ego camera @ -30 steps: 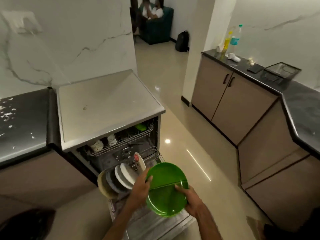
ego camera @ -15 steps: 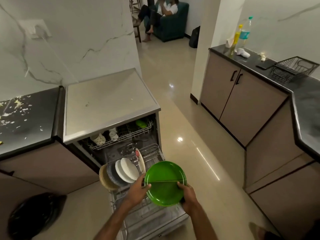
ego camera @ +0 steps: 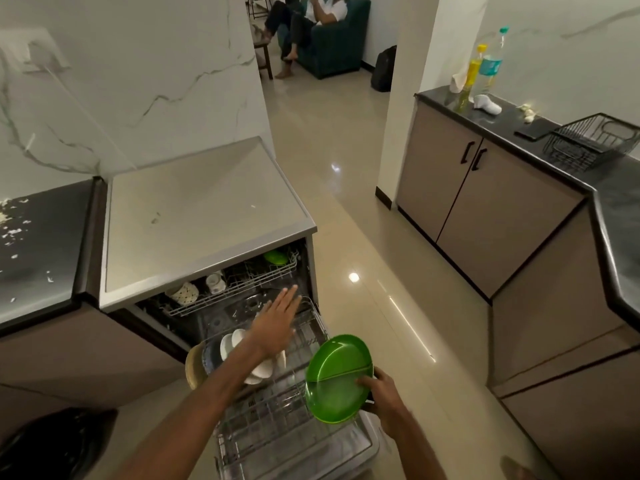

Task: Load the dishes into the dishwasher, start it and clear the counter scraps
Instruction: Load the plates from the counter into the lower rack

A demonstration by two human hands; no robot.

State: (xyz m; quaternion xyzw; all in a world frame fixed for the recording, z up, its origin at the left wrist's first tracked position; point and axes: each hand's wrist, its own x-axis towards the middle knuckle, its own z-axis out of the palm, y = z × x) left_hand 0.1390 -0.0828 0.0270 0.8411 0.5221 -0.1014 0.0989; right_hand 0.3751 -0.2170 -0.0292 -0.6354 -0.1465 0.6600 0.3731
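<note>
Over the pulled-out lower rack (ego camera: 277, 424), we are midway through loading.
Our right hand (ego camera: 382, 398) grips the green plate (ego camera: 332, 375) by its edge, above the rack's right side and not yet slotted. Our left hand (ego camera: 277, 323) reaches forward, fingers straight, holding nothing, past white plates (ego camera: 230, 342) standing in the rack. Cups (ego camera: 188, 292) sit in the upper rack (ego camera: 242, 289). We judge that starting the dishwasher (ego camera: 207, 209) and clearing the scraps (ego camera: 14, 230) remain.

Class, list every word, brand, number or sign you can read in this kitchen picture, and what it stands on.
No text can be read anywhere.
Teal label on the clear bottle: too blurred to read.
Yellow bottle, green plate, dishwasher: no print visible.
</note>
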